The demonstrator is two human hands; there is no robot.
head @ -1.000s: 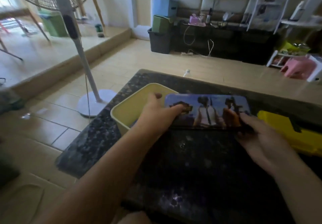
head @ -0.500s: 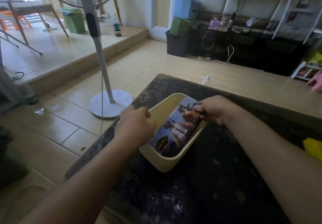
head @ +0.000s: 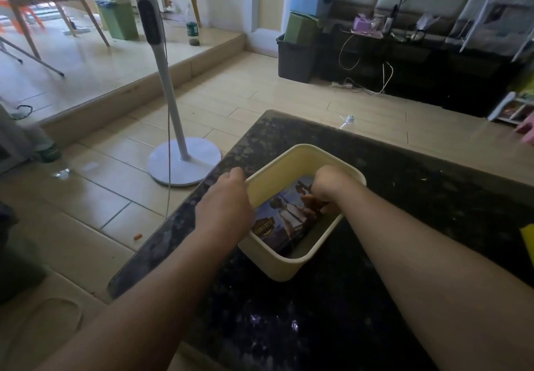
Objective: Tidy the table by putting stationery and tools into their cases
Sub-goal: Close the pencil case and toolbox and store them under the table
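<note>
The printed pencil case (head: 289, 220) was found inside the cream tub (head: 289, 268), which stood on the dark stone worktop (head: 318, 327) close to its nine o'clock edge. The case's long axis ran from about seven o'clock to one o'clock, artwork uppermost. It appeared to slant, and whether it sat flat on the tub floor could not be established. The right hand (head: 329, 185) was the nearer, down inside the tub at the case's one o'clock end, its grip clenched on that end. The left hand (head: 228, 200) lay over the tub rim at nine o'clock, fingers curled over the wall, its grip apparently steadying the tub. Release would therefore fall to the right hand, in my judgement. No other contents were visible in the tub; anything beneath the case was hidden. A yellow object (head: 527, 237) showed at the worktop's three o'clock margin, well apart.
</note>
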